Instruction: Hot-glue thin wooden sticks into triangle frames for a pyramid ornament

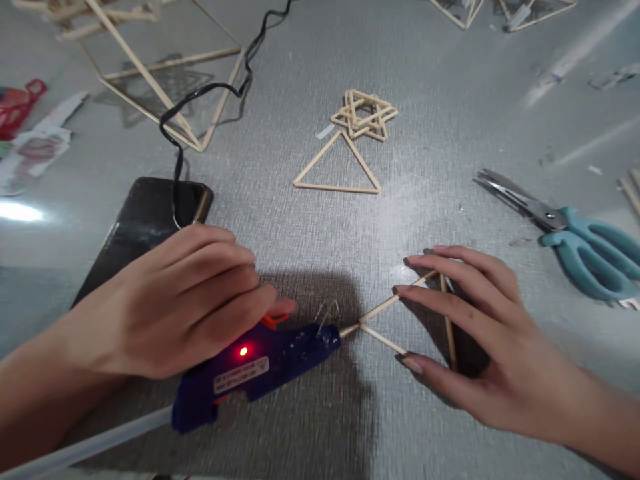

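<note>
My left hand (190,300) is wrapped round the handle of a blue hot glue gun (290,357), whose red light glows. A glue stick (100,439) sticks out of its back end. The metal nozzle touches, or nearly touches, the left corner of a triangle of thin wooden sticks (383,309). My right hand (480,327) grips that triangle, fingertips on the upper stick and thumb on the lower one. Part of the triangle's right side is under the hand. Beyond lie a finished-looking stick triangle (336,189) and a small star-shaped stick piece (387,112).
Blue-handled scissors (590,247) lie at the right. A dark phone (145,213) rests at the left, crossed by a black cord (215,85). A larger stick frame (170,65) stands at the upper left, near torn wrapping (45,143). More stick pieces (465,25) lie at the far edge.
</note>
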`<state>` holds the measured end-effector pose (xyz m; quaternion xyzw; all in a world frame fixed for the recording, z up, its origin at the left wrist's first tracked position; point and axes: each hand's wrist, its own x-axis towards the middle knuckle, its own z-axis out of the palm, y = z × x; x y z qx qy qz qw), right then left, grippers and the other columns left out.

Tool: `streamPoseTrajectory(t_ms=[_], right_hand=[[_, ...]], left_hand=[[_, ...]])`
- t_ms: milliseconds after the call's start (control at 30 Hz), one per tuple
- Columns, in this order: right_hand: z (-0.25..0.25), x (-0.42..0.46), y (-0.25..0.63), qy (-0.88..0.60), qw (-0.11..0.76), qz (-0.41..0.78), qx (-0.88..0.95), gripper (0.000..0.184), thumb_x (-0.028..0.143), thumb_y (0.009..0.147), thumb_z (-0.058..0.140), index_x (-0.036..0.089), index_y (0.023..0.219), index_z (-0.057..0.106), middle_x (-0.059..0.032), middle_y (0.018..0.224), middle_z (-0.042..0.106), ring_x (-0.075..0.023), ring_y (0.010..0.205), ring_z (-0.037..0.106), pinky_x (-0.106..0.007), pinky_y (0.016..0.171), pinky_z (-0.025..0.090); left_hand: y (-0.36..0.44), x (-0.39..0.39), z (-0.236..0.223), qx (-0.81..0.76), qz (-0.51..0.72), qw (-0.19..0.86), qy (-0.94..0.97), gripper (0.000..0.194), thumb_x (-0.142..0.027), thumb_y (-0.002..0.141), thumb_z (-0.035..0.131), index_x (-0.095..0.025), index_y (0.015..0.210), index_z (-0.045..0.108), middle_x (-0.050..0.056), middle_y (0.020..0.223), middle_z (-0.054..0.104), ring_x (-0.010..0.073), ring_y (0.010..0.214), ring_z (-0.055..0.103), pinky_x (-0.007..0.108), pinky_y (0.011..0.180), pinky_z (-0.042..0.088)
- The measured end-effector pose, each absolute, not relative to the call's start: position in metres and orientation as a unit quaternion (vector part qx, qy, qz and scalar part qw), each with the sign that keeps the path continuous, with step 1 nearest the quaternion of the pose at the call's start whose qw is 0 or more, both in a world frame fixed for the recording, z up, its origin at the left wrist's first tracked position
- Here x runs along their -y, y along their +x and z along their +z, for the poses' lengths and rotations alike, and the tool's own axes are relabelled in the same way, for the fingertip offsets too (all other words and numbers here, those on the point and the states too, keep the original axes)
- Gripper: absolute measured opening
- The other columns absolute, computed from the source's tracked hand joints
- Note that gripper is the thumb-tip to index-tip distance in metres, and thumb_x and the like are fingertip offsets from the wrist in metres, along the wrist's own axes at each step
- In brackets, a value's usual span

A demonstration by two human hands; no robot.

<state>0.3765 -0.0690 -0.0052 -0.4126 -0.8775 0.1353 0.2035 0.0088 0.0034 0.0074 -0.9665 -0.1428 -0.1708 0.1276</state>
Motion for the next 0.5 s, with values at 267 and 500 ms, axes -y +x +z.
streamPoseTrajectory(t_ms=[267, 500], right_hand=[[-0.0049, 0.0690, 0.3761, -0.411, 0.204, 0.137, 0.878, 0.050, 0.043, 0.102, 0.078, 0.021, 0.145, 0.067, -0.0172, 0.158, 0.064, -0.0397, 0.152, 0.053, -0.064, 0.123, 0.049], [-0.0052, 0.0694, 0.3754, -0.417, 0.209, 0.142, 0.873, 0.050, 0.043, 0.101, 0.078, 0.023, 0.146, 0.067, -0.0167, 0.157, 0.065, -0.0403, 0.151, 0.054, -0.064, 0.122, 0.049]], left_hand=[[0.0081, -0.0052, 0.0083, 0.143, -0.170, 0.114, -0.968, 0.017, -0.026, 0.121, 0.047, -0.025, 0.109, 0.059, 0.000, 0.087, 0.063, 0.0220, 0.090, 0.061, 0.046, 0.076, 0.062], [0.0078, -0.0040, 0.0081, 0.142, -0.181, 0.106, -0.967, 0.012, -0.024, 0.117, 0.054, -0.022, 0.108, 0.061, 0.002, 0.086, 0.061, 0.0240, 0.089, 0.059, 0.047, 0.077, 0.058]])
